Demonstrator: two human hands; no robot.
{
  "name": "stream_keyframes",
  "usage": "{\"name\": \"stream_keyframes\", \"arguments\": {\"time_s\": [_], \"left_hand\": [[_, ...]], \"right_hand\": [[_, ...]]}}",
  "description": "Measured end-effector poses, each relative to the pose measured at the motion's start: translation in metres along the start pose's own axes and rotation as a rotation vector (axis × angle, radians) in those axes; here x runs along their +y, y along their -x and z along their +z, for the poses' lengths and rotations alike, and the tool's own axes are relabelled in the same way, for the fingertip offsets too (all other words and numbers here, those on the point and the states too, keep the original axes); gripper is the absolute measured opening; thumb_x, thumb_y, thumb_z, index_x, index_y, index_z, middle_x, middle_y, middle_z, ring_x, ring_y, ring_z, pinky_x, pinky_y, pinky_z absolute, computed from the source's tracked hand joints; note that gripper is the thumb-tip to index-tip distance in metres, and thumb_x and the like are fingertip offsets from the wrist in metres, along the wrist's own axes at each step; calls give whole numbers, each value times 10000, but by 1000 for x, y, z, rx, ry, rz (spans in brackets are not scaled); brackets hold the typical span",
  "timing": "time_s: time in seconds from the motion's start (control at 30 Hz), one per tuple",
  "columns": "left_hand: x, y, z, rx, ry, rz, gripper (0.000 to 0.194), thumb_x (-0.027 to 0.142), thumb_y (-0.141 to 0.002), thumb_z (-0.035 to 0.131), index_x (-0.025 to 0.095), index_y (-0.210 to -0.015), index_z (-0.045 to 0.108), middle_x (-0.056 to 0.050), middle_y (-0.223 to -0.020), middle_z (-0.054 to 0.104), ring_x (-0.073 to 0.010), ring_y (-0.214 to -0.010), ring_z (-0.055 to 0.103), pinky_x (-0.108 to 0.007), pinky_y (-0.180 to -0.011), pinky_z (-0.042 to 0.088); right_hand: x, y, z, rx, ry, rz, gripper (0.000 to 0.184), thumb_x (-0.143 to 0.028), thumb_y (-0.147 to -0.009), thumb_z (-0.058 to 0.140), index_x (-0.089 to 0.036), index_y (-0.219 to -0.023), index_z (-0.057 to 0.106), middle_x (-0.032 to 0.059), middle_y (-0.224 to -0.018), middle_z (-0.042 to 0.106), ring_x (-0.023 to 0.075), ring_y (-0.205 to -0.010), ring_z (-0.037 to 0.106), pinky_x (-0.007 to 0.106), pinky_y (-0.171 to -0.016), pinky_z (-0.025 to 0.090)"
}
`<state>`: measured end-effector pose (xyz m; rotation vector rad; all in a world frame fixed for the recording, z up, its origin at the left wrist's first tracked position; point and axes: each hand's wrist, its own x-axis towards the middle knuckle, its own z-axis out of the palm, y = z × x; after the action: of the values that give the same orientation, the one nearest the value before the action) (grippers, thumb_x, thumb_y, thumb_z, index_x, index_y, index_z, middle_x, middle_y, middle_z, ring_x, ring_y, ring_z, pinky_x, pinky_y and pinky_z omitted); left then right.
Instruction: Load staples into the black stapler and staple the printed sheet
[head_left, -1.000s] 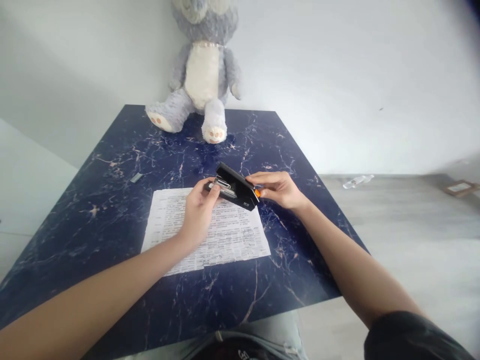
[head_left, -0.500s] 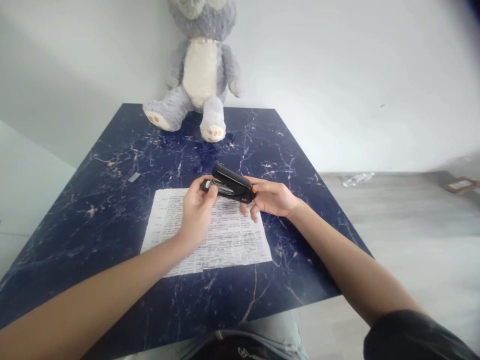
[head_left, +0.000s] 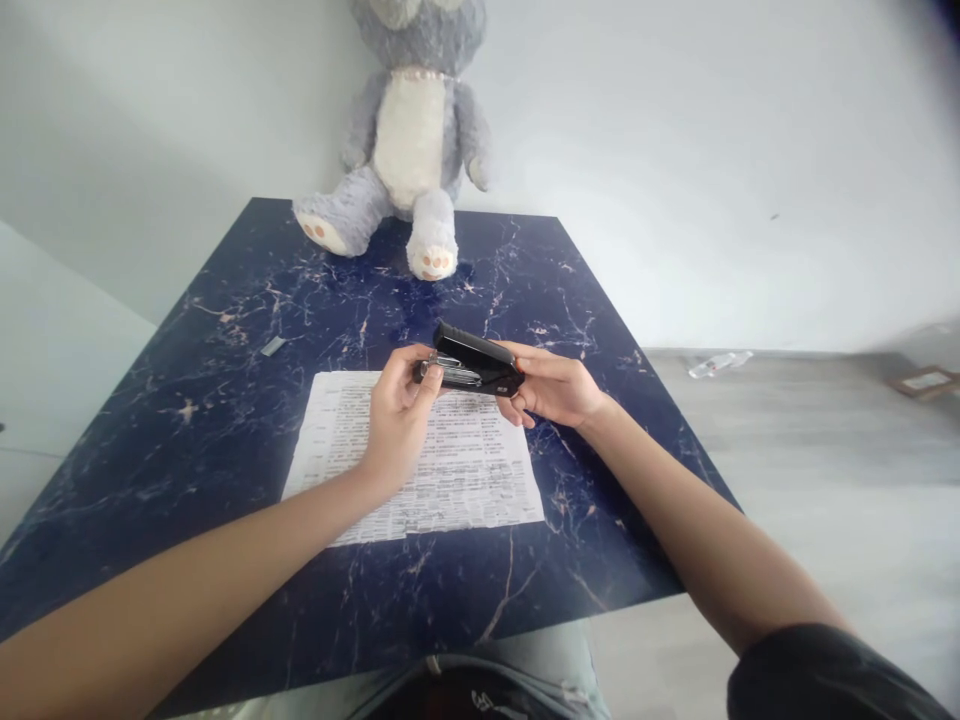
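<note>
Between my two hands a black stapler (head_left: 480, 352) is held above the table, its jaw end to the left and a bit of orange at its rear. The thumb and fingers of my left hand (head_left: 401, 415) pinch the front of its base. My right hand (head_left: 559, 388) grips the rear end. Beneath, printed white sheets of paper (head_left: 465, 485) lie on the table, partly covered by my left hand and forearm.
The dark blue marbled table (head_left: 225, 450) fills the middle. A large grey plush toy (head_left: 411, 150) sits at its far edge. A small greyish strip (head_left: 273, 346) lies left of the paper. On the floor to the right are a clear plastic item (head_left: 720, 364) and a brown-edged object (head_left: 926, 381).
The stapler and my right hand have moved slightly right, and the gap between the stapler's upper arm and base looks narrower. My left hand still pinches the front of its base.
</note>
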<state>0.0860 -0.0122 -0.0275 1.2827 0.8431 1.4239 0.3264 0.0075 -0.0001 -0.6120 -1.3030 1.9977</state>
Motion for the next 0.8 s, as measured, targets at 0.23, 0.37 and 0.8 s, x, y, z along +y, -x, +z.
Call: {"name": "stream_keyframes", "arguments": {"time_s": [0.23, 0.37, 0.8], "left_hand": [[7, 9, 1, -49, -260, 53, 194, 369, -1013, 675, 223, -1141, 671, -54, -1043, 700, -181, -945, 694, -317, -806, 630], [14, 14, 5, -189, -335, 145, 159, 322, -1025, 653, 223, -1149, 665, -54, -1062, 713, -171, -964, 699, -287, -794, 624], [19, 17, 6, -217, -339, 157, 144, 322, -1039, 633, 229, -1146, 654, -59, -1086, 696, -173, -976, 689, -288, -798, 636]], "right_hand": [[-2, -1, 14, 227, 528, -321, 410, -430, -986, 640, -180, -1307, 697, 103, -1186, 735, 243, -1091, 690, 413, -969, 567], [-5, 1, 38, 322, 963, -528, 423, -334, -886, 818, -230, -1280, 705, 55, -1103, 746, 203, -983, 689, 374, -918, 548], [-5, 1, 47, 274, 812, -524, 256, -373, -941, 741, -214, -1124, 659, 53, -1048, 664, 197, -933, 633, 364, -842, 531]]}}
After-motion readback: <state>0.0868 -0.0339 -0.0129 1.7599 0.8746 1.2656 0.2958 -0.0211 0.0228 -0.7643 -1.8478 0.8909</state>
